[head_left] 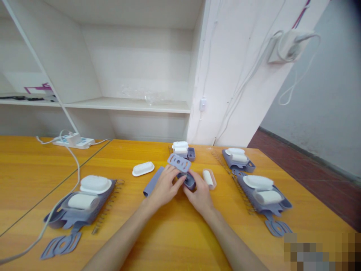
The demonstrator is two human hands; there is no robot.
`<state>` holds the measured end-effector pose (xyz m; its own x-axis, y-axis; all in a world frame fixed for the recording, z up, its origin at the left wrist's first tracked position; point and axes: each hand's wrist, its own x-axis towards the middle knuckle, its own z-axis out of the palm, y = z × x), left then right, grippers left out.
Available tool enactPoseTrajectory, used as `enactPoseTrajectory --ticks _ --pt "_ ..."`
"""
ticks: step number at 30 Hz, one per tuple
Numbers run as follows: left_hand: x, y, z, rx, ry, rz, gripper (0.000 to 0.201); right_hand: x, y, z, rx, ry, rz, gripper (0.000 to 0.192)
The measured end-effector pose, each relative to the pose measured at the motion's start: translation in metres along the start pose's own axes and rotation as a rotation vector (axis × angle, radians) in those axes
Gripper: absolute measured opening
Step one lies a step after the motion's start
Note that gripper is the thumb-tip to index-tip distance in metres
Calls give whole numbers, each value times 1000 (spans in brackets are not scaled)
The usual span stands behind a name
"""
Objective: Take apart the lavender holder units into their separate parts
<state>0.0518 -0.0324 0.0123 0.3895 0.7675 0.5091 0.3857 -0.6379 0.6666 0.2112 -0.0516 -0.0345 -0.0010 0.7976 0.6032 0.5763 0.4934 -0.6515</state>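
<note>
Behind everything, white shelving [126,105] and a pale wall with a socket and looped cables [290,47]. Below, a long yellow wooden bench [175,229], seam running diagonally across its left half. On the bench at far left, a white power strip [73,141] with its cord trailing toward the near edge. Near left, a stack of grey-blue trays [72,214] topped with a white oval lid and a white roller, a coiled wire spring [108,205] alongside, flat slotted plates [60,244] at the near end. At right, a matching grey-blue stack [263,194] with white parts, a long spring just beside it, and a smaller set [238,156] further back. Centre rear, another small grey holder with white pieces [181,148]. Loose on the bench: a white oval lid [143,168] left of the hands, a small roller in a clear cradle [209,178] to their right.

At centre, both hands together just above the bench. Left hand [165,186]: grip closed around a grey-blue slotted plate [179,163], tilted up. Right hand [200,194]: grip closed on a small dark grey piece [189,180] beneath the plate, the two parts touching. Under the left hand, a flat grey-blue panel [152,182] lying on the bench.
</note>
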Motion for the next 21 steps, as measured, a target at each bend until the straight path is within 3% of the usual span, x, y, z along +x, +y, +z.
enactPoseTrajectory --ticks 7,11,17,21 --pt "3 -5 1 -257 38 -130 18 0 -7 3 -71 -79 66 41" --pt "7 -11 1 -452 147 -198 19 -3 -5 6 -187 -152 30 37" --pt "7 -16 -2 -330 108 -213 21 -3 2 8 -212 -88 69 51" --pt "8 -15 -8 -344 77 -258 26 -4 -3 4 -137 61 12 57"
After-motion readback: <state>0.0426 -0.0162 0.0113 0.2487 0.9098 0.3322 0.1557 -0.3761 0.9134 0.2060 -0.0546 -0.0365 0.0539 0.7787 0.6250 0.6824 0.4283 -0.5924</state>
